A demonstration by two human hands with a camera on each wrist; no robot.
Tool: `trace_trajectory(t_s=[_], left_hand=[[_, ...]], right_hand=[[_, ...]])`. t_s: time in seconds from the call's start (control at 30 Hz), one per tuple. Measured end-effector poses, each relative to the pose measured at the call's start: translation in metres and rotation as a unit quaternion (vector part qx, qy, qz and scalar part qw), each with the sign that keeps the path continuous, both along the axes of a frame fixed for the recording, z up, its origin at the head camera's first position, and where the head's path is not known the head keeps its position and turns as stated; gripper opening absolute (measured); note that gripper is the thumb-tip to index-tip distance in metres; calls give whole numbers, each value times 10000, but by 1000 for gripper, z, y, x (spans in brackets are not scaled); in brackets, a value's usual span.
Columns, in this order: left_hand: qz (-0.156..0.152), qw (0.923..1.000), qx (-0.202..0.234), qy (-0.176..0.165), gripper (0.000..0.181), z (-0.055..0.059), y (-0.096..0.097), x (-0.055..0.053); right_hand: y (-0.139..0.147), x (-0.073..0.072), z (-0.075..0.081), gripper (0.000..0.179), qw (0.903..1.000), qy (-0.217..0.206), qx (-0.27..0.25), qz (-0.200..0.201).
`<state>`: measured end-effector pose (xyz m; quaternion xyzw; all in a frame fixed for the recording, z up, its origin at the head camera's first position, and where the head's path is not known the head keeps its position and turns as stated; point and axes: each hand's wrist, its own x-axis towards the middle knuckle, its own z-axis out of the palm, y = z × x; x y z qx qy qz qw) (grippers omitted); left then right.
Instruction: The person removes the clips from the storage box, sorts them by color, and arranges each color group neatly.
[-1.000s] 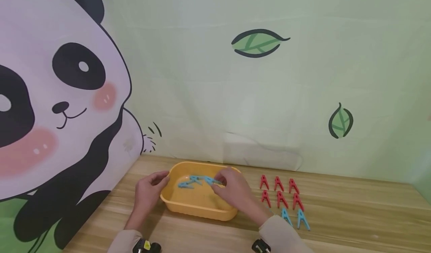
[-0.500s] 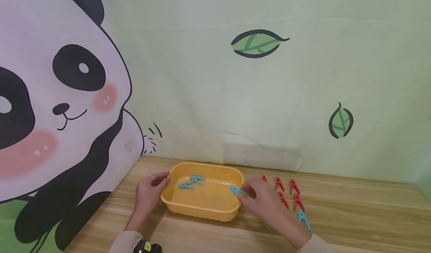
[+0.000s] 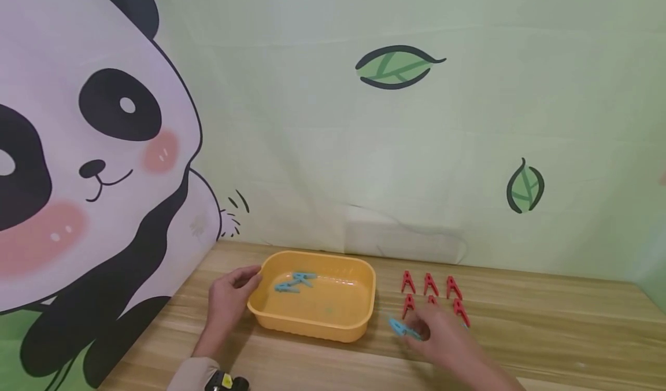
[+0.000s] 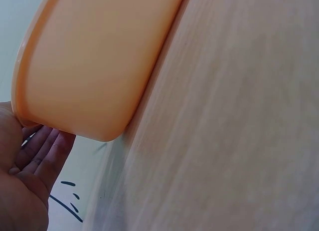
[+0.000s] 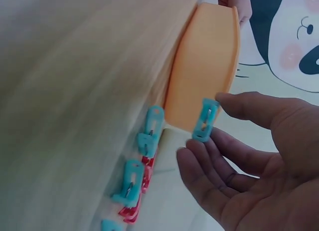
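My left hand (image 3: pixel 229 297) holds the left end of a yellow plastic basin (image 3: pixel 307 328). In the left wrist view, the fingers (image 4: pixel 52 161) lie against its end wall, with the thumb by the rim. Two light-blue clothespins (image 3: pixel 287 287) lie inside the basin. Right of it, my right hand (image 3: pixel 442 333) pinches another blue clothespin (image 3: pixel 404 328) between thumb and fingertips, above the table. Red clothespins (image 3: pixel 407 281) stand in rows beyond this hand, which partly covers one. The right wrist view shows blue clothespins (image 5: pixel 130 183) standing in front of the red ones, mostly hidden in the head view.
The wood-grain table (image 3: pixel 562 327) extends right of the clothespins and in front of the basin. Behind it hangs a pale green backdrop (image 3: pixel 291 165) with leaves and a large printed panda (image 3: pixel 104 206) on the left.
My right hand has carried the blue clothespin out of the basin, rightward and nearer, to the standing clothespins. Two blue ones stay inside. My left hand keeps its place at the basin.
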<state>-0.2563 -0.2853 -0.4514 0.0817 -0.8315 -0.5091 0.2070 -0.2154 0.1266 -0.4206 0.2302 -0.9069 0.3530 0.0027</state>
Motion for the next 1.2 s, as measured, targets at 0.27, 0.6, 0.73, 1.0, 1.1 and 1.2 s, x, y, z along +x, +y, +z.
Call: trace_trajectory(t_s=[0.27, 0.6, 0.73, 1.0, 1.1, 1.2], left_hand=[[-41, 10000, 34, 21, 24, 0, -1, 0], [-14, 10000, 14, 27, 24, -1, -1, -1], [2, 10000, 15, 26, 24, -1, -1, -1], [25, 10000, 44, -63, 25, 0, 0, 0], [37, 9999, 38, -94, 25, 1, 0, 0], [35, 9999, 17, -106, 26, 1, 0, 0]], right_hand=[[16, 9, -8, 14, 9901, -1286, 357, 430], [24, 3, -27, 18, 9833, -1705, 526, 367], [42, -23, -71, 24, 9826, -1685, 361, 700], [28, -3, -37, 17, 9823, -1804, 352, 365], [21, 8, -19, 16, 9823, -1807, 431, 228], [19, 11, -14, 15, 9838, -1738, 441, 62]])
